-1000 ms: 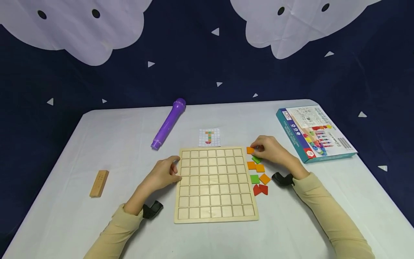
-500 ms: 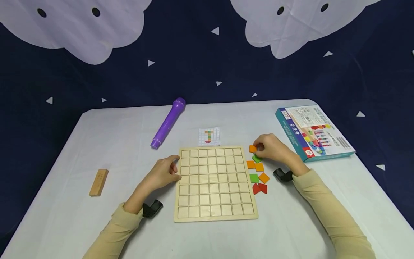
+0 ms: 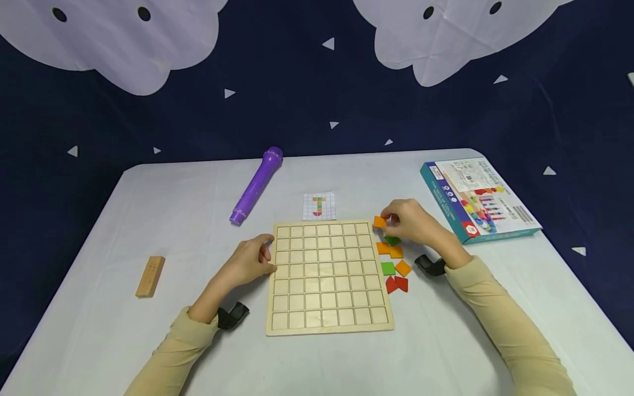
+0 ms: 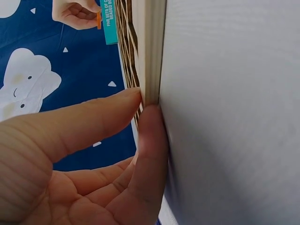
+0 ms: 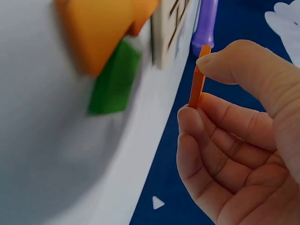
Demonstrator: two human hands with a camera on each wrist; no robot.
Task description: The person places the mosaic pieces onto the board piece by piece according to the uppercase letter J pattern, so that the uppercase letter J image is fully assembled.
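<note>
My right hand (image 3: 411, 221) pinches a square orange tile (image 5: 199, 77) between thumb and fingertips. In the right wrist view the tile stands on edge, raised off the table, near the far right corner of the wooden grid board (image 3: 312, 269). My left hand (image 3: 247, 258) holds the board's left edge; the left wrist view shows the thumb and a finger right at its rim. The grid squares hold no tiles. Beside the board's right edge lie green tiles (image 3: 388, 268), orange tiles (image 3: 396, 252) and two red pieces with a curved side (image 3: 402, 284).
A small card (image 3: 319, 206) with a coloured grid pattern lies behind the board. Further out are a purple toy microphone (image 3: 256, 186), a wooden block (image 3: 150, 276) at left and a teal-edged box (image 3: 480, 201) at back right. A dark blue cloth hangs behind the table.
My right hand has lifted the orange tile and brought it slightly left, toward the board's far right corner. My left hand stays at the board's edge. The head view has tilted slightly.
</note>
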